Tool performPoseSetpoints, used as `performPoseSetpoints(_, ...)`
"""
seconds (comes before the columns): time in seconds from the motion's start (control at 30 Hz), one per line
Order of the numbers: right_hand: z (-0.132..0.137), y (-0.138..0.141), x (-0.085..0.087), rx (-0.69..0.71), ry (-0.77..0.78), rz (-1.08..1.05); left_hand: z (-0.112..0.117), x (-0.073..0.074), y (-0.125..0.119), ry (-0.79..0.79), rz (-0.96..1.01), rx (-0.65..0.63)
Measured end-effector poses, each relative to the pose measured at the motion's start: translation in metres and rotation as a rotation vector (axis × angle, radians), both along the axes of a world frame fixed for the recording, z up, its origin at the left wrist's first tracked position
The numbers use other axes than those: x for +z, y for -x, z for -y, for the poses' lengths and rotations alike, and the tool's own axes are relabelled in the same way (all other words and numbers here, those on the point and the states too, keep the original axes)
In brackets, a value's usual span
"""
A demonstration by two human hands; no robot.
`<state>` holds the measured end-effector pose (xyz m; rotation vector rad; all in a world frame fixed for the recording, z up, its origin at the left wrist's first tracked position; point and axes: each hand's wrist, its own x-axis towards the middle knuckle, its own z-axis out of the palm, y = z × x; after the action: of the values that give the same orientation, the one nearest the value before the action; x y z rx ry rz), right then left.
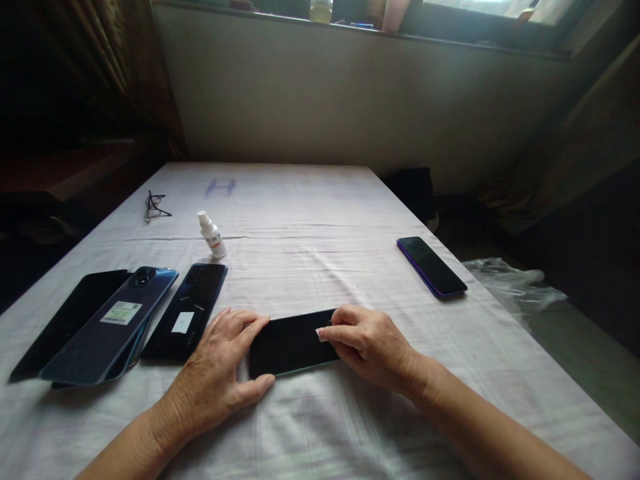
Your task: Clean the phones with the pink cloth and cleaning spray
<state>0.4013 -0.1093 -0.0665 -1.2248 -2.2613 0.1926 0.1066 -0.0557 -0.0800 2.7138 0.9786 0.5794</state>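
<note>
In front of me a smartphone (pixel 293 345) lies flat on the cloth, its dark screen facing up. My left hand (pixel 227 363) steadies its left end, thumb at the near edge and fingers at the far edge. Over the right end of the screen is my right hand (pixel 373 343), fingers curled in and pinched together. What those fingertips hold, if anything, is hidden. Just left of my left hand rests another phone (pixel 193 300), back side up with a white label. Farther left, a phone with a paler sticker (pixel 125 293) lies on top of other dark phones (pixel 70 317).
A white spray bottle (pixel 213 235) stands beyond the phones, with folded eyeglasses (pixel 156 207) farther back. On the right side of the table (pixel 310 207) lies a purple-edged phone (pixel 433 267). Clear plastic (pixel 515 280) sits past the right edge. A wall (pixel 280 93) rises behind the table.
</note>
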Motion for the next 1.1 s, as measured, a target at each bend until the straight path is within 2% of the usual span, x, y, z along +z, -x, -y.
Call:
performPoseSetpoints(0.1, 0.005, -0.003, 0.007, 0.093, 0.085, -0.016, 0.000, 0.001, -0.001, 0.001, 0.007, 0.005)
performPoseSetpoints(0.23, 0.007, -0.006, 0.011, 0.138, 0.119, 0.005, 0.001, 0.001, -0.001, 0.004, 0.009, -0.003)
performPoseSetpoints(0.3, 0.004, -0.004, 0.009, 0.099, 0.090, 0.008, 0.001, 0.000, -0.001, 0.015, 0.012, -0.006)
performPoseSetpoints(0.43, -0.003, 0.002, 0.000, -0.083, -0.047, 0.041, 0.001, 0.000, -0.001, 0.024, 0.022, -0.002)
performPoseSetpoints(0.5, -0.006, 0.004, -0.002, -0.112, -0.091, 0.054, 0.001, 0.000, -0.001, 0.022, 0.026, 0.003)
performPoseSetpoints(0.57, -0.006, 0.006, -0.002, -0.079, -0.084, 0.051, 0.001, 0.000, -0.002, 0.018, 0.023, 0.005)
performPoseSetpoints(0.77, 0.002, 0.002, 0.012, 0.150, 0.081, 0.011, 0.002, 0.001, -0.002, -0.009, 0.000, 0.009)
performPoseSetpoints(0.9, 0.007, -0.006, 0.014, 0.209, 0.146, -0.014, 0.003, 0.000, -0.002, -0.032, -0.010, 0.025)
performPoseSetpoints(1.0, 0.006, -0.014, 0.009, 0.148, 0.103, -0.112, 0.007, -0.003, -0.002, -0.084, -0.010, 0.097)
performPoseSetpoints(1.1, 0.002, -0.019, 0.004, -0.005, 0.004, -0.182, 0.015, -0.003, -0.004, -0.142, -0.019, 0.178)
